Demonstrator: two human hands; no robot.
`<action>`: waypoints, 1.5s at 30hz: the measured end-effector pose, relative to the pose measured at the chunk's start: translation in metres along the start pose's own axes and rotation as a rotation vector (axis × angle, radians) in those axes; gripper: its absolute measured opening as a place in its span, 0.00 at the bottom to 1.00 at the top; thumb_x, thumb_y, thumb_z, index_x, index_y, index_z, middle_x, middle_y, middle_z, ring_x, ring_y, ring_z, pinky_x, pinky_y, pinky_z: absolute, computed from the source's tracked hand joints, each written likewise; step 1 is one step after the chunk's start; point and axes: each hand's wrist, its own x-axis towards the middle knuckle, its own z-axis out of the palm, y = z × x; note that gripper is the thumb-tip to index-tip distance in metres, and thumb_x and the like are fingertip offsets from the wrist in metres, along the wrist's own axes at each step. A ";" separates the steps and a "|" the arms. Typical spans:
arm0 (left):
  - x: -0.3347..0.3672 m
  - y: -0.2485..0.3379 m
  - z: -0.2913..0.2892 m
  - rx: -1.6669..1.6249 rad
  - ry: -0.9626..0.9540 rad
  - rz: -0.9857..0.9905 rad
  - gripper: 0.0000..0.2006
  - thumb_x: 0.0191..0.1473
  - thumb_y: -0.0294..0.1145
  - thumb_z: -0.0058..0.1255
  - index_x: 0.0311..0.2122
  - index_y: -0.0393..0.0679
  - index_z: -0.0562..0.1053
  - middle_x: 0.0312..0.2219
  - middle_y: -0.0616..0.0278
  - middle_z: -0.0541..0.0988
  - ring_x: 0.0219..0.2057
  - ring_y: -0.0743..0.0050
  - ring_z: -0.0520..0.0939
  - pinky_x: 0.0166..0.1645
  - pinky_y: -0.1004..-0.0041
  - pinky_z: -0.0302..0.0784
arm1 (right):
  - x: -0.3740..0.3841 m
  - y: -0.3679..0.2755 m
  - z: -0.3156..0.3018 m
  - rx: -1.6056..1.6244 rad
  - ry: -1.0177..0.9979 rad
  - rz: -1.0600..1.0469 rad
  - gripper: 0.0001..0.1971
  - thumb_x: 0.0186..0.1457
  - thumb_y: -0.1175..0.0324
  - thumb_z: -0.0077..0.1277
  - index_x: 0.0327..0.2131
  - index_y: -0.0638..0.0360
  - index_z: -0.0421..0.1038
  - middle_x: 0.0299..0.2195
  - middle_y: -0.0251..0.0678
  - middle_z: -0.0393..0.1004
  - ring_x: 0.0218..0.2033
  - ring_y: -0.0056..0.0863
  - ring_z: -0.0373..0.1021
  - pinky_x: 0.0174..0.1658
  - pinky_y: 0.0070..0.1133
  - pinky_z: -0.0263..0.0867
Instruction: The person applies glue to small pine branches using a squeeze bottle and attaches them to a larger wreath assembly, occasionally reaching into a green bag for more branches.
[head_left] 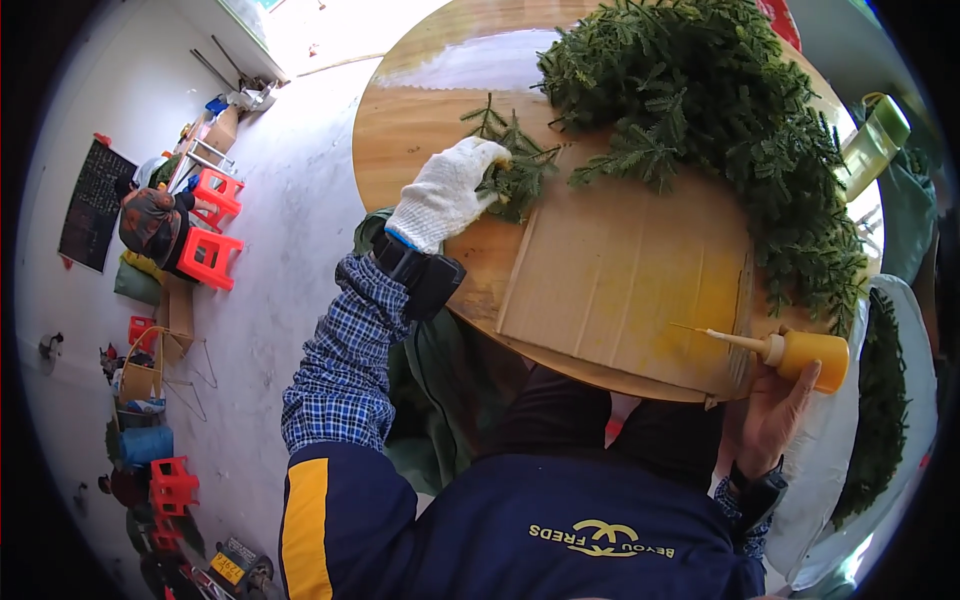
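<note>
My left hand (455,190), in a white knit glove, grips a green fir sprig (522,178) over the left side of the round wooden table. Bare, my right hand (775,410) is closed round a yellow squeeze bottle (815,360) at the table's near right edge. The bottle lies tilted on its side, its long thin nozzle pointing left above a sheet of cardboard (620,275). Yellow stains mark the cardboard's right part. Behind it a large heap of fir sprigs (690,90) covers the far right of the table.
A green-capped clear bottle (875,145) stands at the table's right edge. Below it, a white sack (815,470) holds more greenery. Off to the left are red plastic stools (210,258), a seated person (155,225) and a dark wall board (95,205).
</note>
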 end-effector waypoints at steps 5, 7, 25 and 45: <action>-0.011 0.009 -0.012 0.074 0.164 0.102 0.11 0.46 0.25 0.50 0.39 0.45 0.71 0.37 0.56 0.75 0.40 0.53 0.75 0.44 0.65 0.73 | 0.004 0.001 -0.003 0.021 0.000 0.032 0.22 0.60 0.57 0.43 0.52 0.59 0.59 0.48 0.41 0.68 0.47 0.33 0.67 0.50 0.29 0.66; -0.017 0.013 -0.021 0.180 0.236 0.142 0.11 0.46 0.24 0.49 0.38 0.45 0.72 0.37 0.56 0.75 0.40 0.55 0.76 0.44 0.65 0.73 | 0.005 0.001 -0.004 0.020 -0.014 0.044 0.22 0.59 0.57 0.44 0.52 0.59 0.59 0.48 0.41 0.68 0.47 0.33 0.67 0.50 0.29 0.66; -0.252 0.039 -0.068 0.494 0.264 -0.205 0.17 0.39 0.20 0.49 0.39 0.48 0.74 0.37 0.59 0.75 0.40 0.58 0.76 0.44 0.65 0.72 | 0.035 -0.013 -0.019 -0.099 -0.150 0.080 0.27 0.58 0.54 0.45 0.51 0.67 0.58 0.48 0.45 0.66 0.50 0.36 0.65 0.57 0.30 0.61; -0.384 -0.026 0.031 -0.032 0.413 -0.875 0.21 0.37 0.30 0.63 0.41 0.47 0.72 0.39 0.58 0.77 0.42 0.58 0.77 0.47 0.69 0.73 | 0.059 -0.018 -0.018 -0.226 -0.022 0.078 0.30 0.57 0.54 0.45 0.50 0.75 0.56 0.49 0.53 0.65 0.52 0.45 0.62 0.60 0.36 0.55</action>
